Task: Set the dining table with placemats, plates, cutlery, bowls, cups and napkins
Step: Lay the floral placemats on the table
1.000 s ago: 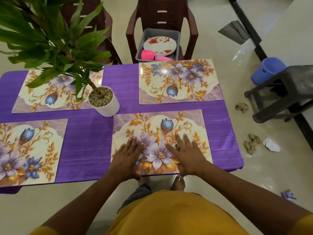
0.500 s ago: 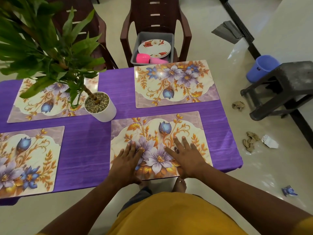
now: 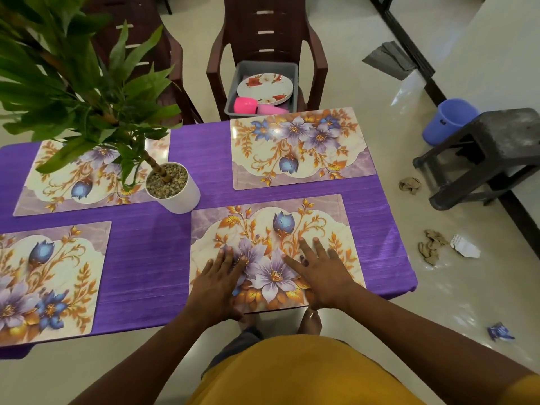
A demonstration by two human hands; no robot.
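Several floral placemats lie on the purple table (image 3: pixel 152 258). My left hand (image 3: pixel 217 283) and my right hand (image 3: pixel 323 273) rest flat, fingers spread, on the near right placemat (image 3: pixel 277 226), whose front edge sits at the table's edge. Other placemats lie at the far right (image 3: pixel 298 147), the far left (image 3: pixel 84 182) and the near left (image 3: pixel 49 282). A grey tub (image 3: pixel 233 92) on the far chair holds a flowered plate (image 3: pixel 264 88) and pink cups (image 3: pixel 257 106).
A potted plant in a white pot (image 3: pixel 178 194) stands mid-table, its leaves over the far left placemat. Brown chairs (image 3: pixel 315 54) stand behind the table. To the right are a dark stool (image 3: pixel 491 153), a blue bucket (image 3: pixel 447 119) and litter on the floor.
My hands stay flat on the near right placemat, and they and the mat have barely shifted. The view has tilted slightly, so everything sits a little lower in the frame.
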